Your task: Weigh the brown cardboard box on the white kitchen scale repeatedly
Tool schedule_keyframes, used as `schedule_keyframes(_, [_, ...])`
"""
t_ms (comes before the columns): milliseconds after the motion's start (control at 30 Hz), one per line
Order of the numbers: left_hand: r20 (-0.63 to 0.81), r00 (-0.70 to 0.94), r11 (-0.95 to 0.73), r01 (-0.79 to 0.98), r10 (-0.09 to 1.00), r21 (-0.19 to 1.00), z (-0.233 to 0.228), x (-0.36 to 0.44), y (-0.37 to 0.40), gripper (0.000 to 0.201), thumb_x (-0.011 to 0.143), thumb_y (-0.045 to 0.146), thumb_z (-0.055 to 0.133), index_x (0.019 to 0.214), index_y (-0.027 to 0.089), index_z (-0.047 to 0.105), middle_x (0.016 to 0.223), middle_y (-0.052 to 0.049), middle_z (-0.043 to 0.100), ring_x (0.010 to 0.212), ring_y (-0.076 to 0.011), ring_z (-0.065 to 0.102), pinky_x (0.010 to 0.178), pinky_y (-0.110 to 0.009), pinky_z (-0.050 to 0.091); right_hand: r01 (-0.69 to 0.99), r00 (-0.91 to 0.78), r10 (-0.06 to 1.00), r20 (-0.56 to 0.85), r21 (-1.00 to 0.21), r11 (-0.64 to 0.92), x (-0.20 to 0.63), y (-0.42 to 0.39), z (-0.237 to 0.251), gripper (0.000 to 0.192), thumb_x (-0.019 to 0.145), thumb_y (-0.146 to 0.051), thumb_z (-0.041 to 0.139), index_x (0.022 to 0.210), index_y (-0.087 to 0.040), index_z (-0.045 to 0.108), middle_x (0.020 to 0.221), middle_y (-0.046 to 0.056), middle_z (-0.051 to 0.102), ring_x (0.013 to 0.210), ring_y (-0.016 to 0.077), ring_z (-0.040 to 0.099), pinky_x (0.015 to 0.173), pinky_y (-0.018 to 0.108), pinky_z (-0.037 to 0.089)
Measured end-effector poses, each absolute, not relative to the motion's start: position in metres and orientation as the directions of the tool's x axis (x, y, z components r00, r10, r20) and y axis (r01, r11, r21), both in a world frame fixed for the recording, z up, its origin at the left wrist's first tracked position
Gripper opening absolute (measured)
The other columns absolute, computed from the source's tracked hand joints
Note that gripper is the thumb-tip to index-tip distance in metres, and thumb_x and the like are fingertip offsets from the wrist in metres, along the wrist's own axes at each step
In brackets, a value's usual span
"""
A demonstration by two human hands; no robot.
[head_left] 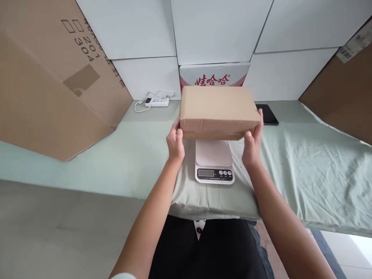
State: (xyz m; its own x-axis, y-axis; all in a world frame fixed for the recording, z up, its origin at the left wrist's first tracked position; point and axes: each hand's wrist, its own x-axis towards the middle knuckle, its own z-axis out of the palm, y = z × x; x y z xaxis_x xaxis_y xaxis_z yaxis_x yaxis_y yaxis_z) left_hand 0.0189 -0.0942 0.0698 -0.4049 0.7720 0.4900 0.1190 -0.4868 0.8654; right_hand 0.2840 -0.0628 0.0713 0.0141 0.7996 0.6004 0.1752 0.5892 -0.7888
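Between my two hands I hold a closed brown cardboard box [219, 104]. My left hand [175, 144] grips its left end, thumb up on the near side and fingers out of sight around the edge. At the right end my right hand [252, 143] grips the same way, one finger showing along the side. Below and nearer to me lies a white kitchen scale [215, 162] with a dark panel, a display and three buttons. The box hides the scale's far part, and I cannot tell whether they touch.
A pale green cloth [139, 155] covers the table. Behind the box stands a white printed carton [215, 73]. A white device with a cable [157, 102] lies back left, a black tablet-like slab [267, 115] back right. Large cardboard sheets [55, 85] flank the left and right.
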Motion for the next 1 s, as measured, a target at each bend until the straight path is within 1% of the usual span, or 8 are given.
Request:
schedule_keyframes(133, [0.405, -0.38, -0.431, 0.018, 0.832, 0.902, 0.061, 0.032, -0.144, 0.059, 0.099, 0.077, 0.06, 0.127, 0.03, 0.081, 0.138, -0.01, 0.083, 0.144, -0.0373, 0.071, 0.121, -0.052, 0.06, 0.226, 0.064, 0.81, 0.584, -0.799, 0.558, 0.3, -0.115, 0.059, 0.085, 0.101, -0.076, 0.055, 0.177, -0.045, 0.031, 0.187, 0.003, 0.037, 0.181, 0.0378, 0.026, 0.147, 0.071, 0.027])
schedule_keyframes(233, [0.367, -0.328, -0.404, -0.049, 0.87, 0.914, 0.053, 0.039, -0.163, 0.053, 0.099, 0.073, 0.063, 0.127, 0.032, 0.081, 0.14, -0.009, 0.083, 0.147, -0.0371, 0.07, 0.123, -0.054, 0.06, 0.219, 0.1, 0.818, 0.567, -0.814, 0.537, 0.307, -0.13, 0.046, 0.083, 0.101, -0.074, 0.054, 0.176, -0.047, 0.032, 0.183, 0.004, 0.043, 0.177, 0.0383, 0.035, 0.144, 0.074, 0.03])
schedule_keyframes(400, [0.342, -0.327, -0.382, -0.064, 0.881, 0.922, 0.049, 0.04, -0.164, 0.056, 0.098, 0.073, 0.065, 0.132, 0.032, 0.081, 0.147, -0.009, 0.081, 0.151, -0.0384, 0.069, 0.128, -0.057, 0.057, 0.209, 0.145, 0.83, 0.539, -0.837, 0.506, 0.311, -0.126, 0.037, 0.08, 0.098, -0.072, 0.058, 0.172, -0.046, 0.039, 0.181, 0.004, 0.048, 0.175, 0.0404, 0.038, 0.145, 0.078, 0.022])
schedule_keyframes(467, [0.337, -0.313, -0.372, -0.057, 0.888, 0.926, 0.048, 0.038, -0.163, 0.059, 0.099, 0.074, 0.064, 0.137, 0.031, 0.08, 0.151, -0.01, 0.08, 0.154, -0.0384, 0.067, 0.13, -0.057, 0.055, 0.191, 0.154, 0.842, 0.518, -0.851, 0.489, 0.311, -0.125, 0.035, 0.079, 0.099, -0.071, 0.059, 0.171, -0.045, 0.04, 0.179, 0.004, 0.05, 0.173, 0.0412, 0.042, 0.144, 0.079, 0.023])
schedule_keyframes(667, [0.372, -0.305, -0.394, -0.014, 0.877, 0.919, 0.046, 0.036, -0.165, 0.07, 0.101, 0.075, 0.063, 0.156, 0.032, 0.069, 0.169, -0.01, 0.067, 0.163, -0.036, 0.059, 0.135, -0.052, 0.051, 0.143, 0.164, 0.818, 0.552, -0.833, 0.534, 0.311, -0.129, 0.032, 0.078, 0.099, -0.069, 0.058, 0.172, -0.051, 0.037, 0.164, 0.007, 0.065, 0.158, 0.0431, 0.06, 0.13, 0.082, 0.043])
schedule_keyframes(800, [0.357, -0.288, -0.38, -0.025, 0.888, 0.925, 0.046, 0.037, -0.166, 0.07, 0.101, 0.074, 0.063, 0.156, 0.031, 0.069, 0.167, -0.011, 0.069, 0.162, -0.0373, 0.06, 0.134, -0.054, 0.051, 0.165, 0.153, 0.825, 0.545, -0.837, 0.522, 0.309, -0.131, 0.035, 0.077, 0.1, -0.068, 0.057, 0.173, -0.051, 0.038, 0.166, 0.007, 0.064, 0.16, 0.0425, 0.058, 0.13, 0.08, 0.045])
schedule_keyframes(900, [0.358, -0.265, -0.371, -0.001, 0.895, 0.929, 0.049, 0.038, -0.169, 0.069, 0.101, 0.076, 0.061, 0.151, 0.031, 0.073, 0.158, -0.011, 0.076, 0.159, -0.0381, 0.062, 0.134, -0.056, 0.051, 0.167, 0.151, 0.833, 0.533, -0.844, 0.51, 0.307, -0.133, 0.038, 0.08, 0.099, -0.07, 0.059, 0.173, -0.048, 0.038, 0.17, 0.007, 0.06, 0.164, 0.0423, 0.055, 0.133, 0.077, 0.045])
schedule_keyframes(1000, [0.395, -0.253, -0.406, 0.008, 0.883, 0.914, 0.058, 0.036, -0.169, 0.064, 0.101, 0.075, 0.06, 0.145, 0.032, 0.077, 0.151, -0.011, 0.08, 0.156, -0.0388, 0.065, 0.133, -0.056, 0.052, 0.149, 0.129, 0.84, 0.527, -0.848, 0.509, 0.307, -0.134, 0.049, 0.079, 0.098, -0.07, 0.059, 0.171, -0.05, 0.039, 0.169, 0.005, 0.062, 0.162, 0.0428, 0.057, 0.132, 0.078, 0.046])
